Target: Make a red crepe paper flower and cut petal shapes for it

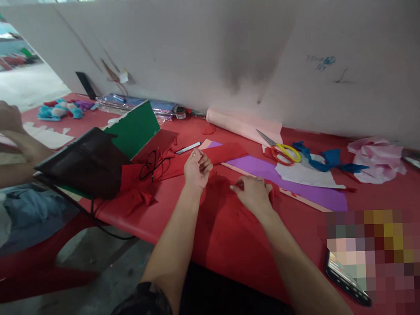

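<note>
My left hand [197,168] is raised a little above the table, its thumb and fingers pinched together. Whatever lies between those fingertips, if anything, is too small to make out. To its right, my right hand [254,193] is bent low over a dark red cloth [223,194], fingers curled and closed on the fabric. The cloth blends into the red tabletop, so its outline is hard to see. Just beyond both hands lie a strip of red fabric [218,156], a purple sheet [319,193] and a white pen [189,148].
Red-and-yellow-handled scissors [280,150] lie by white paper [300,175], blue fabric [325,160] and pink cloth [375,158]. Left are eyeglasses [151,166], a dark bag [89,161] and a green board [136,130]. A phone [348,276] lies right; another person's arm [19,141] shows left.
</note>
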Tool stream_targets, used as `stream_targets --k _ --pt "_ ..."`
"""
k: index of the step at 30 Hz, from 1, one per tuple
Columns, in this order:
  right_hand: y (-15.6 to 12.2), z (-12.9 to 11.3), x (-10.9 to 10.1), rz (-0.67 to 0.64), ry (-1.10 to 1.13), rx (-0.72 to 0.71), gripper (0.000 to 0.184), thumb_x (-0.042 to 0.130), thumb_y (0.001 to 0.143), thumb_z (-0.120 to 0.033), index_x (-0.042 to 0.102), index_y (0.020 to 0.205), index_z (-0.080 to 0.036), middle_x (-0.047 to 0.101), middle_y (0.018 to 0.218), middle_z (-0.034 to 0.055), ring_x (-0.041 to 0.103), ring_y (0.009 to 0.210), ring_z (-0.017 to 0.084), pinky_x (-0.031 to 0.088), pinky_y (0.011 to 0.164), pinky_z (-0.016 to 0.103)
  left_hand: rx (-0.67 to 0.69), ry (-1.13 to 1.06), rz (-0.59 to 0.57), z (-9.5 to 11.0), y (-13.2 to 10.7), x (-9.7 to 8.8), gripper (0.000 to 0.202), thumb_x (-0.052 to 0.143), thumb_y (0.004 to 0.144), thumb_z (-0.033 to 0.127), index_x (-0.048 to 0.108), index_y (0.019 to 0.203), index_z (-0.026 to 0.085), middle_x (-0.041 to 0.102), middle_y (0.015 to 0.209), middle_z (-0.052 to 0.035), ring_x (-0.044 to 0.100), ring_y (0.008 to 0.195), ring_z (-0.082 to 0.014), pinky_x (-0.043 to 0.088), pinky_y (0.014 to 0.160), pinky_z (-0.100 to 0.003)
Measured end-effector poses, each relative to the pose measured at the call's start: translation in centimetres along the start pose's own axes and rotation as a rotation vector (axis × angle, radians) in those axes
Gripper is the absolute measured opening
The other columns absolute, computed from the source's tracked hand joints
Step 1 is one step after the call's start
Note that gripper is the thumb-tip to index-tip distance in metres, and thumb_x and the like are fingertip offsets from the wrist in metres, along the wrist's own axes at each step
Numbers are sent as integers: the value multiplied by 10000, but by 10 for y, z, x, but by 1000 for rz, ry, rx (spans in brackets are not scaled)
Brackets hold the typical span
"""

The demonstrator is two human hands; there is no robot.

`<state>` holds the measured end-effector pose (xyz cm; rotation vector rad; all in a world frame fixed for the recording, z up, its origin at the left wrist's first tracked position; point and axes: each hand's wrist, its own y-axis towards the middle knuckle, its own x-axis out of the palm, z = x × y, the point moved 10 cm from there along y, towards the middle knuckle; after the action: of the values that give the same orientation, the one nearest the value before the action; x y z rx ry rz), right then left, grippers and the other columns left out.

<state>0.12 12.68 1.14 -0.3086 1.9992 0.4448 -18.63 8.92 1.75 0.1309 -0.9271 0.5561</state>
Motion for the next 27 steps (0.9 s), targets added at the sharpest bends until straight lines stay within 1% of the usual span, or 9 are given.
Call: stream_targets --k 3,5,8,11,14,16,20,23,27 --pt "-3 0 10 -52 25 24 141 784 666 -330 700 717 -228 711 793 79 590 923 338 374 773 473 5 29 143 1 2 -16 561 515 833 650 344 561 190 169 459 91 115 372 -47 100 351 -195" --pt "-3 1 10 -71 65 50 82 755 686 -278 687 684 -233 705 767 58 591 912 317 376 769 452 -5 49 181 0 3 -20 578 504 819 678 325 557 194 165 445 95 105 362 -44 92 351 -198" --pt "-1 6 3 -89 97 119 47 696 739 -269 683 702 -243 712 796 44 595 914 300 376 778 441 -25 74 145 -5 5 -16 513 542 818 650 429 621 189 172 431 109 106 353 -42 109 351 -187" --pt "0 10 -1 -120 71 161 71 652 791 -296 688 819 -241 728 919 45 589 979 312 369 799 440 -29 93 88 -11 4 -8 443 562 836 605 544 729 175 191 421 117 126 347 -42 144 346 -173" --pt "1 12 3 -155 4 169 137 656 802 -323 686 884 -218 723 1004 64 556 1059 340 356 815 446 -24 112 27 -18 2 0 424 594 837 565 592 749 151 295 436 97 251 364 -40 300 390 -165" --pt "0 13 9 -189 -11 168 101 657 800 -297 688 845 -211 722 968 69 553 1059 338 353 808 434 -30 131 -14 -24 1 4 414 628 824 540 611 738 136 374 475 74 324 397 -37 370 442 -173" --pt "0 14 9 -160 19 168 62 628 804 -249 679 786 -219 714 892 71 557 1045 337 347 814 440 -44 243 -61 -32 -1 6 389 699 774 509 655 769 122 369 496 75 277 406 -23 253 396 -156" --pt "1 23 -4 -14 212 192 53 602 801 -238 647 801 -211 701 866 64 593 959 286 366 832 426 -41 380 -3 -34 -2 -2 366 788 672 472 658 730 134 313 471 96 231 404 -22 211 389 -167" --pt "0 47 -14 221 839 284 168 657 754 -362 599 790 -208 641 733 -1 590 713 176 428 720 319 -121 551 -5 -48 -8 -1 374 849 557 432 687 712 133 301 476 103 204 409 -16 178 394 -181"
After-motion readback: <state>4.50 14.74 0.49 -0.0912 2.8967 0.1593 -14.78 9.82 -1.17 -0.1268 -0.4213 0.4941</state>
